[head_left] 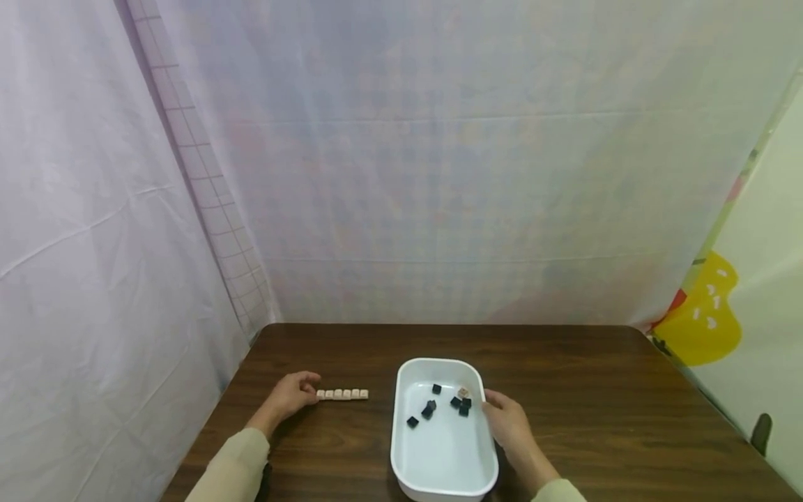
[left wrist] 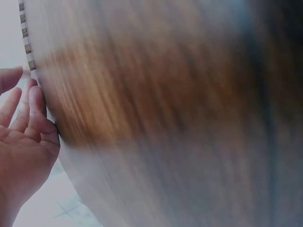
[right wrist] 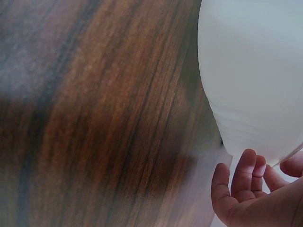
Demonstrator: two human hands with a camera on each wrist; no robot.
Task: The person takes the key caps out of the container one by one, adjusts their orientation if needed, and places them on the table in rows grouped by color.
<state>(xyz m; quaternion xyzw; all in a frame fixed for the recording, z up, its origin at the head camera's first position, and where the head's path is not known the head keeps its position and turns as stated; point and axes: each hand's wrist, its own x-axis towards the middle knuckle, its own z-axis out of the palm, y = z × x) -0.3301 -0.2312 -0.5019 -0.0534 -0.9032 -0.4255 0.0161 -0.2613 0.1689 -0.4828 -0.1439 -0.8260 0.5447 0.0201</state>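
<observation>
My left hand (head_left: 293, 394) rests at the left end of a straight row of several small white keycap-like blocks (head_left: 341, 394) on the table. Its fingertips are right at the end block, and in the left wrist view the thumb and fingers (left wrist: 37, 101) stand a little apart there. At the right side of a white rectangular tub (head_left: 439, 453), my right hand (head_left: 511, 425) grips the rim, thumb on top and fingers (right wrist: 244, 175) along the outer wall. Inside the tub lie several black blocks (head_left: 463, 410) and one white block (head_left: 463, 392), mostly toward the far half.
The dark wood-grain table (head_left: 602, 404) extends to both sides of the tub. A pale curtain (head_left: 439, 209) hangs behind its far edge, and a white sheet (head_left: 94, 244) hangs on the left. On the right is a sheet with a yellow print (head_left: 702, 328).
</observation>
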